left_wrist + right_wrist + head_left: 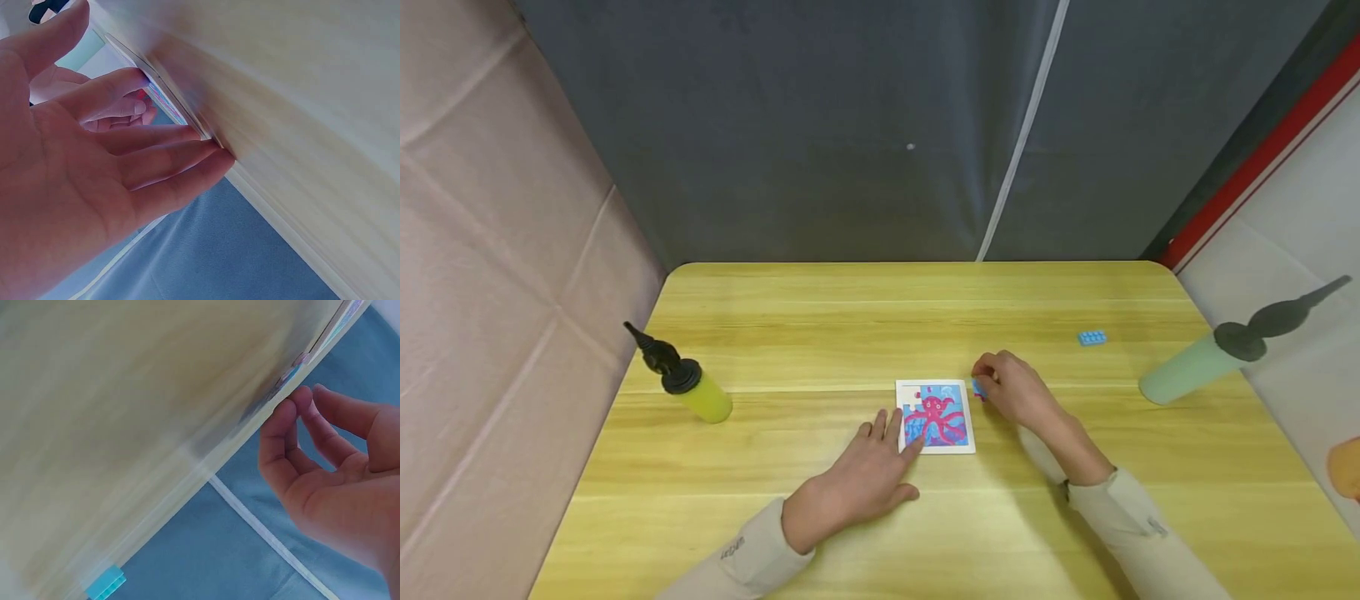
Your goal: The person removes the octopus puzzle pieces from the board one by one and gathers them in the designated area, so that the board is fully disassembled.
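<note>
A square jigsaw puzzle (pixel 936 417) in a white frame shows a pink octopus on blue; a pale gap is visible near its top left. My left hand (pixel 867 476) lies flat at its left side, fingertips touching the frame and one finger over the lower left. In the left wrist view the left hand's fingers (pixel 169 165) reach straight to the frame's edge. Just right of the frame, my right hand (pixel 1017 389) has thumb and fingertips together at a small blue and pink puzzle piece (pixel 978 389). The right wrist view shows this piece (pixel 289 375) low against the table, beside the fingertips.
A light blue toy brick (pixel 1092 337) lies at the back right of the wooden table (pixel 820 333). A yellow bottle with a black pump top (pixel 706 400) stands at left, a green one (pixel 1187 371) at right. A dark curtain (pixel 820 133) hangs behind.
</note>
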The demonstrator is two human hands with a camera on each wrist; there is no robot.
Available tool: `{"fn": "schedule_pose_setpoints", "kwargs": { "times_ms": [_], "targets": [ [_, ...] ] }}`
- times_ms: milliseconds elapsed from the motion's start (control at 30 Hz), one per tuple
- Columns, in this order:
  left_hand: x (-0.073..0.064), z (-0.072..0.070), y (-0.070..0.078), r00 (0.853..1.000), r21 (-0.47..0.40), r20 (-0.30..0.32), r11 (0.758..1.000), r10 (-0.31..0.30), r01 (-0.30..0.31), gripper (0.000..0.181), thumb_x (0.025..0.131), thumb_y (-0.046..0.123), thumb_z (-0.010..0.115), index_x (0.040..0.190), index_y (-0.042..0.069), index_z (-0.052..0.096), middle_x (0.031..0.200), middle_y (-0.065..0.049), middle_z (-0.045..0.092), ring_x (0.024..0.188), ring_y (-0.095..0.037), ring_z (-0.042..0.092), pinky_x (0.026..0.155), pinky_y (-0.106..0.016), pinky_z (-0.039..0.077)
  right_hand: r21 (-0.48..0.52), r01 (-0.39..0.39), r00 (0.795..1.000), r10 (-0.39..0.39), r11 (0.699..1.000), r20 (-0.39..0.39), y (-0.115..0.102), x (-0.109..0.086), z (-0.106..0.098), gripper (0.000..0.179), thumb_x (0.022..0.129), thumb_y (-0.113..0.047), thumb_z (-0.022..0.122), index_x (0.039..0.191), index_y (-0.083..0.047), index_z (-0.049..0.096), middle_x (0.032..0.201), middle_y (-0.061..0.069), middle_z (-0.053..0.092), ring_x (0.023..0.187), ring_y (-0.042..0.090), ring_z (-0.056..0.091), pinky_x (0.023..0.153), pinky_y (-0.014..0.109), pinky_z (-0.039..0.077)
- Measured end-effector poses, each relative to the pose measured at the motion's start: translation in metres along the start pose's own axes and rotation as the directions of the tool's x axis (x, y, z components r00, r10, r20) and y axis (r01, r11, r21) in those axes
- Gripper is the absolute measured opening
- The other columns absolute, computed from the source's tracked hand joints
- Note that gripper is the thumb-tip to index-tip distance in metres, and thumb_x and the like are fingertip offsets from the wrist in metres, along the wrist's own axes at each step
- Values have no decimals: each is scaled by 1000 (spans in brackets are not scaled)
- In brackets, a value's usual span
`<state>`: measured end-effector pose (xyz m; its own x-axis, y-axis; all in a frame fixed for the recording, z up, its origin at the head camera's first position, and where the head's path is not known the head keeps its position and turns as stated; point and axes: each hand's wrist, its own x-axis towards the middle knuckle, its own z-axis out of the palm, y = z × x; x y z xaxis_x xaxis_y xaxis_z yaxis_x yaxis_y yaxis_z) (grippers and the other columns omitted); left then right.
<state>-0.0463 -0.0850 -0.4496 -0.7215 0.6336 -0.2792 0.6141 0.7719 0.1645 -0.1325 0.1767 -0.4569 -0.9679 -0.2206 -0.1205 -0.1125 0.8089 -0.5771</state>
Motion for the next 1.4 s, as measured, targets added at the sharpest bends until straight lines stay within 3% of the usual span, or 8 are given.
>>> {"fn": "schedule_pose_setpoints", "kwargs": {
  "times_ms": [267,433,567,800,1400],
  "targets": [
    [0,-1,0,1000,17,-3,1000,1,-1,71,100,54,60,159,18,43,163,-31,31,150,-48,37,118,-54,40,50,42,999,-41,998,-5,-9,3,4,14,102,-7,61,110,-2,72,101,14,65,74,17,61,63,29,51],
    [0,-1,0,1000,13,0,1000,0,0,70,100,53,61,158,18,44,163,-31,32,150,-48,37,118,-54,40,42,54,999,-54,998,-2,-15,5,8,14,101,-9,63,110,-4,73,103,13,67,81,21,62,72,34,54],
    [0,-1,0,1000,16,5,1000,-2,2,70,100,54,60,158,18,44,164,-30,32,151,-48,36,119,-54,40,33,72,997,-73,997,32,-19,7,10,15,100,-9,64,111,-6,73,106,12,68,85,21,62,77,35,55],
    [1,1,-1,1000,34,-5,999,5,-5,70,100,54,60,158,18,45,163,-30,33,150,-48,38,118,-54,41,42,119,990,-122,992,77,-25,8,9,15,100,-10,65,112,-8,74,104,8,68,82,19,59,73,30,50],
    [0,-1,0,1000,58,-1,998,4,-4,69,99,56,61,157,20,46,163,-29,35,149,-46,40,116,-52,43,68,130,983,-137,989,120,-40,11,18,16,99,-10,67,114,-10,73,106,7,67,84,17,58,75,31,50]
  ]
}}
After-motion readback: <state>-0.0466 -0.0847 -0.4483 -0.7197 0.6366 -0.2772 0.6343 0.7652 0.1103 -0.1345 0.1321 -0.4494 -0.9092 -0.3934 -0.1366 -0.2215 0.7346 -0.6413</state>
